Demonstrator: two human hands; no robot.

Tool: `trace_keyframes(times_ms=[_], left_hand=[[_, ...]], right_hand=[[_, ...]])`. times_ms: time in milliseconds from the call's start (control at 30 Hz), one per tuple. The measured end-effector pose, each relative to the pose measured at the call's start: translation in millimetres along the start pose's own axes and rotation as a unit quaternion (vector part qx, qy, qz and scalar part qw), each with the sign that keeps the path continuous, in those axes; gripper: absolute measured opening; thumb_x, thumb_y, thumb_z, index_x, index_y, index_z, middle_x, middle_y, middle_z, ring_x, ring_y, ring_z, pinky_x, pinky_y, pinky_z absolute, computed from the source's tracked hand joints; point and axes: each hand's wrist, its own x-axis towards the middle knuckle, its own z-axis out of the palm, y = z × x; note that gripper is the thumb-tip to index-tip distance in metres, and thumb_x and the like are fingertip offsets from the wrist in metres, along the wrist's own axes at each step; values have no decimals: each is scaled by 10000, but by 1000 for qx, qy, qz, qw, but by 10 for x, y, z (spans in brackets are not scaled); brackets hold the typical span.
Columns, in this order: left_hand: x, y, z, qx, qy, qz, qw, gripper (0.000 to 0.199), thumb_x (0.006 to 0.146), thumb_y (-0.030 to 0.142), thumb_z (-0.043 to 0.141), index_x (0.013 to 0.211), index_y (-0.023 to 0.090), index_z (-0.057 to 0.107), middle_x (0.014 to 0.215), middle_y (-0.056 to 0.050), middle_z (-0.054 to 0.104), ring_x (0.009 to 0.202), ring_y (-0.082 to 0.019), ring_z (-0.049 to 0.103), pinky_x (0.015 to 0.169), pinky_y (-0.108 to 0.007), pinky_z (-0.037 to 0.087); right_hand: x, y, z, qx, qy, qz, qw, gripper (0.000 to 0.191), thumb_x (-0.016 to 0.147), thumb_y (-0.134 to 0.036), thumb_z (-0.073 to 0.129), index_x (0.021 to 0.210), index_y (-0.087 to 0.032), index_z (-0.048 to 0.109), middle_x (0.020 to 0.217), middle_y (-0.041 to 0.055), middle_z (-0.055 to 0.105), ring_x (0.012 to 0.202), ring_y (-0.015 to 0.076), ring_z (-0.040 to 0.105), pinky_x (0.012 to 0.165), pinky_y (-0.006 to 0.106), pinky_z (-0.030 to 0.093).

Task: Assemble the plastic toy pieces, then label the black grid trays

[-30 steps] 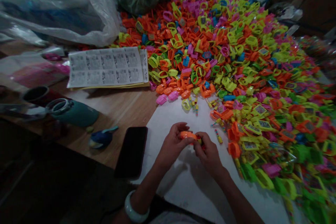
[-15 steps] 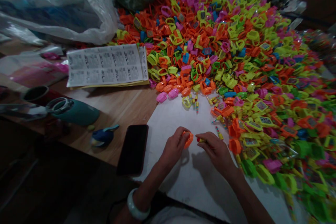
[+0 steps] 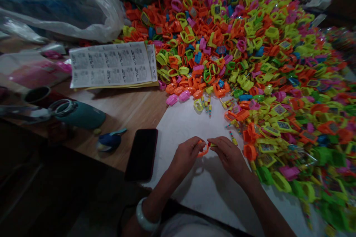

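Note:
My left hand is closed on an orange plastic toy watch, its band forming a loop below the fingertips. Facing it, my right hand pinches a small yellow tube with a red end. That red end is right beside the toy watch; whether they touch I cannot tell. Both hands are above a white sheet. Similar little tubes with coloured beads lie just beyond my right hand, and a few more are near a yellow-green toy watch.
A large heap of toy watches covers the back and right. On the left are a black phone, a blue bird-shaped item, a teal bottle, printed label sheets and a clear plastic bag.
My hands have come closer together, bringing the tube's red end up to the orange toy watch. The watch has turned so its loop shows lower. The camera view has shifted slightly.

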Motion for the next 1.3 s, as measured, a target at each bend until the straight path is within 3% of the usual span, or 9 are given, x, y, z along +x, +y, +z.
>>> trace_keyframes(times_ms=[167,367,533,700,900,1067,1200,1300], left_hand=[[-3,15,-2,28,-9,-11,1000,351,887,437,376,761,189,590,679,22,568,660,-120,518,622,-224,364],[-3,11,-8,77,-24,-32,996,379,880,457,357,720,192,576,637,22,547,620,-125,492,587,-233,334],[14,32,-15,107,-30,-38,993,387,869,453,345,676,195,559,608,15,541,598,-133,488,569,-242,321],[39,-14,4,41,-32,-56,997,400,833,480,385,619,190,559,557,19,521,579,-134,481,544,-242,332],[38,-64,53,-73,-77,-115,988,378,765,485,472,538,184,503,479,37,463,471,-109,425,461,-237,315],[63,-34,54,-132,-130,-172,968,455,772,569,439,563,169,504,426,28,469,398,-98,392,431,-236,292],[124,23,92,-79,-153,-180,969,622,791,687,304,535,160,514,407,1,489,372,-110,419,419,-246,313],[220,59,95,-78,-165,-144,973,710,812,706,184,645,142,582,496,-30,573,407,-129,493,435,-249,368]], right_hand=[[0,1,2,-22,21,-24,999,265,895,-203,492,1143,-235,582,955,75,630,908,166,591,778,303,528],[-42,42,17,-33,1,-68,997,354,889,-140,472,1209,-273,547,965,70,609,893,158,580,733,292,537],[-72,99,26,-28,-10,-63,998,351,891,-146,470,1213,-268,538,976,71,601,901,155,578,739,289,538],[-84,82,9,-74,-53,-81,993,328,899,-169,457,1210,-252,520,975,75,603,893,165,579,722,297,535],[-126,-9,10,-199,-72,-138,968,127,885,-235,502,961,-170,582,830,81,608,743,176,552,593,274,489],[-233,-1,91,-238,-39,-174,955,75,877,-208,518,912,-159,563,771,68,599,699,165,537,595,272,474],[-300,31,104,-215,-5,-144,966,137,891,-223,507,1003,-158,552,815,78,617,747,170,569,636,281,504],[-341,69,-122,-213,7,-101,972,199,895,-218,503,1089,-188,540,890,78,629,823,174,599,691,292,524]])
